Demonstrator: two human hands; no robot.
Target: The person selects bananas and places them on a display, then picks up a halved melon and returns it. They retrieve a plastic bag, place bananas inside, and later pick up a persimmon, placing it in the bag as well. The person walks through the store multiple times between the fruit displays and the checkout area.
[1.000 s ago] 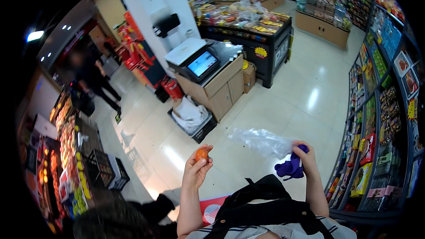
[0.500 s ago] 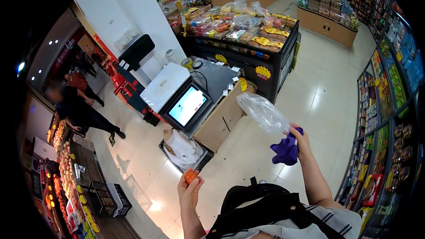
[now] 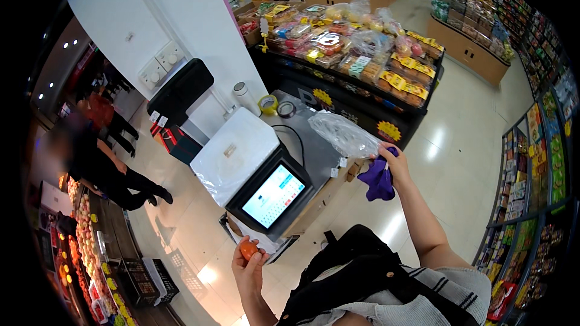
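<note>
My left hand (image 3: 248,274) is closed round a small orange-red tomato (image 3: 248,249), pinched between thumb and fingers, low in front of the scale. My right hand (image 3: 397,168), farther right, grips a clear plastic bag (image 3: 344,134) and a bunched purple cloth item (image 3: 378,181). The bag trails leftward over the edge of the counter. A weighing scale with a white, plastic-covered top plate (image 3: 232,145) and a lit touch screen (image 3: 275,196) stands between my hands and beyond them.
Tape rolls (image 3: 267,105) and a bottle (image 3: 245,95) stand on the counter (image 3: 320,154) behind the scale. Packaged baked goods fill a black display stand (image 3: 356,105). Shelves (image 3: 513,181) line the right; a produce stand (image 3: 103,217), black crates (image 3: 139,281) and people (image 3: 99,160) are leftward.
The scale and counter now appear nearer and larger. My right hand has come closer to the counter with the bag and purple cloth; my left hand still holds the tomato, now just before the scale.
</note>
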